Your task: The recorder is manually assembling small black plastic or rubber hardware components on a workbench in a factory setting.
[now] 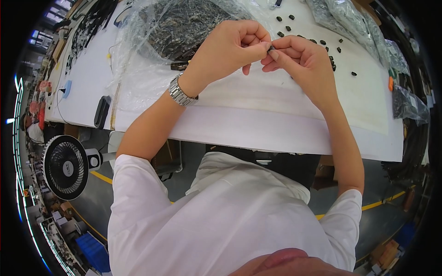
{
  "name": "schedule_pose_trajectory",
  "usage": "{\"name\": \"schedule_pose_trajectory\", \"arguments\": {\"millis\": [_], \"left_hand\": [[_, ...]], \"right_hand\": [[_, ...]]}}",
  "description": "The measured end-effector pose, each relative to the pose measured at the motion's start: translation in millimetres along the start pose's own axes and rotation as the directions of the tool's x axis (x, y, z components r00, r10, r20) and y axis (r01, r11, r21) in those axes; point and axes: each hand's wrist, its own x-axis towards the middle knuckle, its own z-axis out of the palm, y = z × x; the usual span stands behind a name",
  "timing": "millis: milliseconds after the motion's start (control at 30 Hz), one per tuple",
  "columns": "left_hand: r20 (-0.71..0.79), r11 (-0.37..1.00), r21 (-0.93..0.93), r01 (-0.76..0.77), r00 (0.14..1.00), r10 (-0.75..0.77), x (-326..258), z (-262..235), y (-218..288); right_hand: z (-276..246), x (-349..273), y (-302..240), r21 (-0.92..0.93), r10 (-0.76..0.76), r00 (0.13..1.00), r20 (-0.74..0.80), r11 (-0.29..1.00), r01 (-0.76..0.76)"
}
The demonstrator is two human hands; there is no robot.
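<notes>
My left hand [225, 53] and my right hand [307, 64] meet fingertip to fingertip over the white table [258, 122]. Pinched between both thumbs and forefingers is a small black part [271, 48], mostly covered by the fingers, so its exact kind does not show. Similar small black pieces [354, 73] lie scattered behind and to the right of my right hand. Just beyond my left hand, a large clear plastic bag [138, 50] is spread out, holding a heap of dark small pieces [182, 34].
Clear plastic bags [352, 20] lie at the far right. A black oblong object [102, 112] rests near the table's left front edge, with a blue corded item [66, 89] behind it. Dark cables [92, 23] lie far left. A round fan [66, 168] stands left of the table.
</notes>
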Motion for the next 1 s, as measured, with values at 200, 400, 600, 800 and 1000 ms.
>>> {"name": "schedule_pose_trajectory", "arguments": {"millis": [200,400,600,800,1000], "left_hand": [[-0.117,0.996,0.073,-0.050,0.991,0.058,-1,8,8],[-0.117,0.987,0.126,-0.102,0.986,0.117,-4,9,9],[-0.177,0.985,0.145,-0.096,0.977,0.121,-7,14,11],[-0.185,0.939,0.326,-0.109,0.967,0.176,-8,14,5],[-0.121,0.966,0.224,-0.126,0.980,0.156,-7,5,13]], "right_hand": [[-1,1,8,0.099,-0.016,0.998,-0.064,0.995,0.022],[6,-3,8,0.018,-0.070,0.986,-0.151,0.997,0.074],[10,-6,3,-0.072,-0.090,0.980,-0.180,0.994,0.078],[10,-3,6,0.018,-0.064,0.990,-0.125,0.998,0.066],[-18,7,19,0.430,0.004,0.989,0.150,0.900,-0.069]]}}
